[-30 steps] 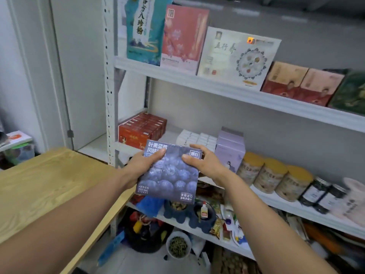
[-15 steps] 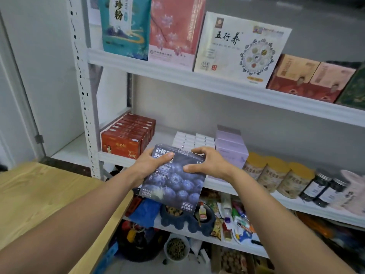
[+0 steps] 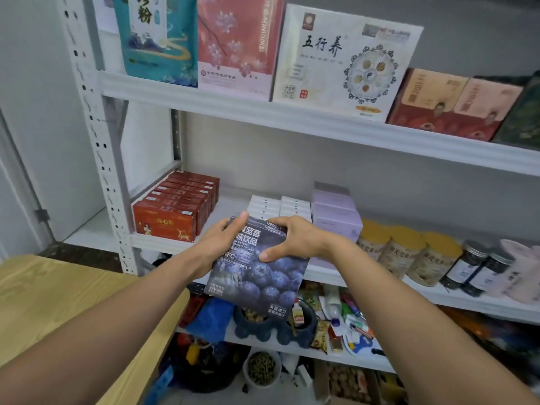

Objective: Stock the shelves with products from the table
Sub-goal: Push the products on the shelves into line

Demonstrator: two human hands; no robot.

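Observation:
A dark blue box printed with blueberries [image 3: 260, 276] is held in the air in front of the middle shelf [image 3: 163, 244]. My left hand [image 3: 219, 244] grips its upper left edge and my right hand [image 3: 295, 241] grips its upper right corner. The box tilts, its top edge close to the stack of white boxes [image 3: 277, 206] on that shelf. The wooden table [image 3: 58, 302] lies at the lower left, beside the white shelf unit.
The middle shelf holds red boxes [image 3: 175, 211], lilac boxes [image 3: 336, 211], yellow-lidded jars [image 3: 406, 252] and dark jars [image 3: 470, 264]. Large flat boxes [image 3: 344, 59] line the upper shelf. Small cluttered items fill the lower shelf [image 3: 321, 323]. A perforated white upright [image 3: 96, 135] stands left.
Both hands have carried the blueberry box forward and up toward the middle shelf. The view has moved closer to the shelves, and less of the table shows.

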